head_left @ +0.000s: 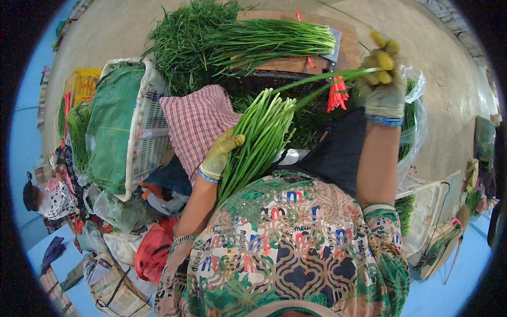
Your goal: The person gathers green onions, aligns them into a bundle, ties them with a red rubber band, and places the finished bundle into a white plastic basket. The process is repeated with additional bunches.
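Note:
My left hand (222, 152), in a yellow-palmed work glove, is closed around a thick bunch of garlic chives (259, 138). The bunch leans against my patterned shirt, with its pale cut ends pointing up and away from me. Raised at the upper right and blurred, my gloved right hand (381, 67) grips a few loose green stalks (332, 77). These stalks stretch left towards the tops of the bunch. Beyond my hands, a larger layer of chives (277, 37) lies on a wooden board (350, 43), its white ends at a metal plate (335, 41).
Red ties (337, 95) hang from the board's near edge. A heap of loose leaves (178, 43) lies at its left. A white plastic crate (148, 138) with green cloth (113, 126) stands left, near a person (59, 200). A clear plastic bag (416, 119) is at right.

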The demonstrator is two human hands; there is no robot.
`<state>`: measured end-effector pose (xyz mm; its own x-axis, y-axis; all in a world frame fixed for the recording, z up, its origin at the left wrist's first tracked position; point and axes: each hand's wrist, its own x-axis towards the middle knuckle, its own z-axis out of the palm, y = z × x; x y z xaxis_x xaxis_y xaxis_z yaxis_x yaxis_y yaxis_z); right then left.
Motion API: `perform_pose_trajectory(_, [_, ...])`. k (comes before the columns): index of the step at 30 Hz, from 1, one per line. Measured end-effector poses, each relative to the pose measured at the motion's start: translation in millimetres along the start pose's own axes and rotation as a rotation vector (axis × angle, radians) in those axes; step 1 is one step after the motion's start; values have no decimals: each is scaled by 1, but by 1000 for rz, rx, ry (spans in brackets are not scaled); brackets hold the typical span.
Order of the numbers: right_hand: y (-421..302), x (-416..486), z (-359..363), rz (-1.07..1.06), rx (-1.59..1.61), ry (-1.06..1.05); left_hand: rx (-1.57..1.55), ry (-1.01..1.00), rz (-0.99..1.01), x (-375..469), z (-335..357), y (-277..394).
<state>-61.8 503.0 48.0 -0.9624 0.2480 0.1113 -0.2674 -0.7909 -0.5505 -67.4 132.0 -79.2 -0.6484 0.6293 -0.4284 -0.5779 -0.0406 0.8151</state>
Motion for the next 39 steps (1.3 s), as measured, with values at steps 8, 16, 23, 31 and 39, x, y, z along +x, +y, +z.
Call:
perform_pose_trajectory(8, [11, 14, 8, 45, 106, -154, -108, -66, 110, -3, 10, 1])
perform_pose_trajectory(16, [14, 31, 75, -1, 261, -384, -325, -241, 44, 2, 40, 21])
perform_pose_trajectory(23, [65, -13, 45, 543, -385, -390, -644, -207, -83, 1, 32, 11])
perform_pose_trajectory(31, [121, -23, 0, 448, -996, -57, 6, -174, 137, -5, 16, 13])
perform_pose_trajectory(39, [126, -24, -23, 50, -872, 125, 88, -123, 29, -2, 30, 16])
